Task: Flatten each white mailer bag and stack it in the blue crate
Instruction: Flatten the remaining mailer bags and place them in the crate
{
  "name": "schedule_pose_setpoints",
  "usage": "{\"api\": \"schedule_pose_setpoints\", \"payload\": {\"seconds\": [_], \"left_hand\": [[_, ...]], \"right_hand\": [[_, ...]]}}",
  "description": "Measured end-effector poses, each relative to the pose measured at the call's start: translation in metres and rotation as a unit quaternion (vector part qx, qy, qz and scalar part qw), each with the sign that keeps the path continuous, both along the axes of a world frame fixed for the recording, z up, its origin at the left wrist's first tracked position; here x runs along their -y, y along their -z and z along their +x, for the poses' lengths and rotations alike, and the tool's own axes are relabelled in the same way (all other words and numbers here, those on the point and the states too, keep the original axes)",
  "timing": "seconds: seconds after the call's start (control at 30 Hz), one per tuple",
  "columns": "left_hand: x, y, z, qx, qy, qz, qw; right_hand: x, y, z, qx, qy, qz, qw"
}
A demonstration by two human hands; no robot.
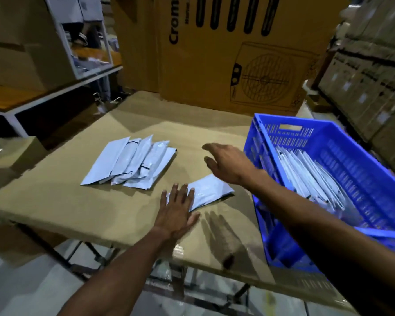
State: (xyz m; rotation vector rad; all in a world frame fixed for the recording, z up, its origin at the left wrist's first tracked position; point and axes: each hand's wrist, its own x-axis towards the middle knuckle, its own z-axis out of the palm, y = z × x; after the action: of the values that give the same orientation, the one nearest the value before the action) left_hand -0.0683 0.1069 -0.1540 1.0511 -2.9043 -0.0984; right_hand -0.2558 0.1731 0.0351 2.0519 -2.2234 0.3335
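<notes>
One white mailer bag (211, 190) lies alone on the cardboard-covered table (78, 197). My left hand (177, 208) presses flat on its near left end, fingers straight. My right hand (228, 164) hovers open above the table just beyond that bag, holding nothing. A fanned pile of several white mailer bags (132, 163) rests farther left. The blue crate (351, 160) stands at the table's right side, and several white mailer bags (310, 176) are stacked inside it.
A large brown carton (226, 53) with a fan drawing stands behind the table. White metal shelving (62, 85) with boxes is at the left, stacked cartons (374, 76) at the right. The table's near edge shows its metal legs below.
</notes>
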Motion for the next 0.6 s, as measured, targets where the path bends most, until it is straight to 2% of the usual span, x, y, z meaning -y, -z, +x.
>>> {"api": "schedule_pose_setpoints", "payload": {"seconds": [0.1,0.23,0.37,0.47,0.6], "left_hand": [[0.013,0.014,0.003,0.01,0.027,0.022,0.999],[0.025,0.014,0.033,-0.017,0.099,-0.008,0.995],[0.04,0.015,0.071,-0.02,0.154,-0.019,0.988],[0.049,0.011,0.087,-0.016,0.179,-0.015,0.984],[0.05,0.006,0.094,-0.017,0.178,-0.038,0.983]], "right_hand": [[0.005,0.038,0.017,0.034,0.008,0.047,0.998],[-0.008,0.093,0.029,0.073,0.01,0.104,0.992],[-0.018,0.131,0.034,0.0,-0.035,0.06,0.998],[-0.016,0.149,0.033,0.001,0.014,0.105,0.994],[-0.021,0.161,0.032,0.047,0.049,0.161,0.985]]}}
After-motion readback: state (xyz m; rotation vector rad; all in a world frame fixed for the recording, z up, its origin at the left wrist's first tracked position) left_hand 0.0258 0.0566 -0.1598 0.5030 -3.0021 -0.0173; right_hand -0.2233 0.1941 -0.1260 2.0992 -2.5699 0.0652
